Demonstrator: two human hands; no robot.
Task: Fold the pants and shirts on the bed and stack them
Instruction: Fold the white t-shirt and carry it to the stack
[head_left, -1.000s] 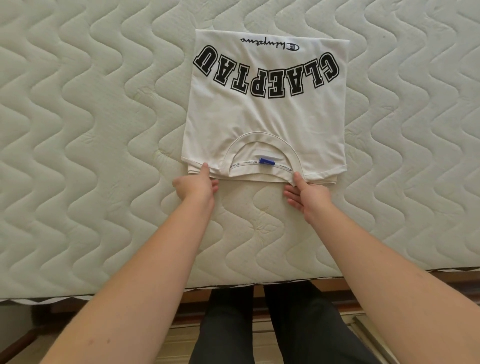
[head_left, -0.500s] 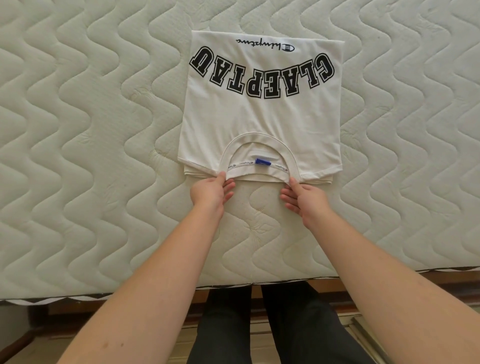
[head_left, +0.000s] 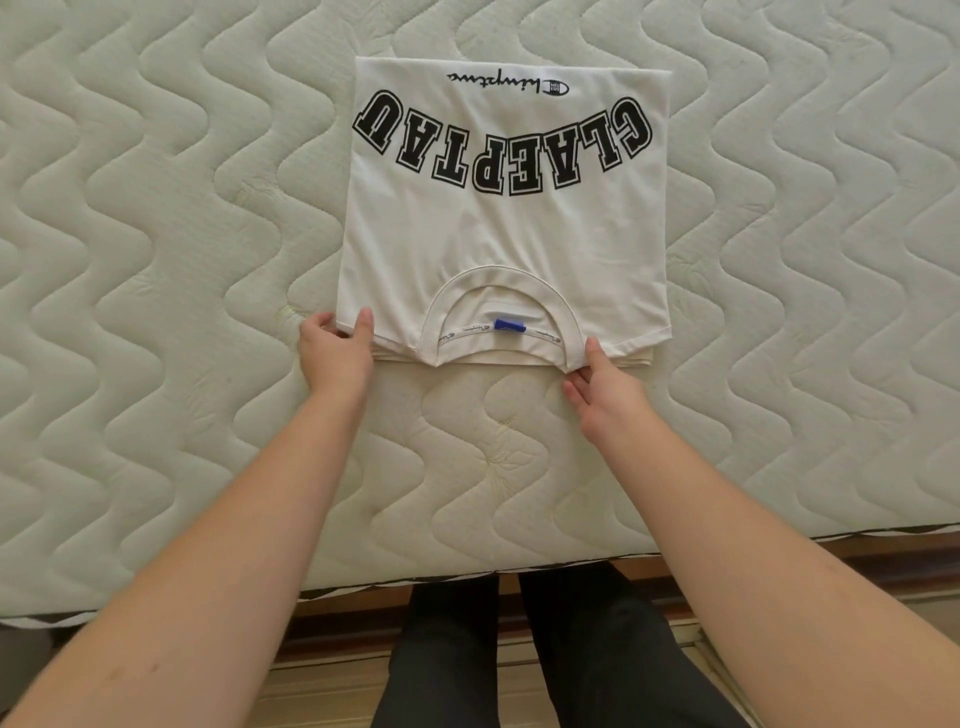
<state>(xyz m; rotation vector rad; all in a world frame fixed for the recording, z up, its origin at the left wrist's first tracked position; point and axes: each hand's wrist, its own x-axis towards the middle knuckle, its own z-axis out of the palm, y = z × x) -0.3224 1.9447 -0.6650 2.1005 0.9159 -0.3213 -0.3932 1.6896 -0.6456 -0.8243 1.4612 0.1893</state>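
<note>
On the bed (head_left: 156, 312), straight before me, lies the white shirt (head_left: 509, 234), already folded into a neat rectangle with its collar toward me. No pants and no stack are in view, so I judge that stacking is left to do. My left hand (head_left: 335, 353) pinches the near left corner, thumb on top. My right hand (head_left: 605, 387) pinches the near edge beside the collar. Both hands hold the cloth, well apart.
</note>
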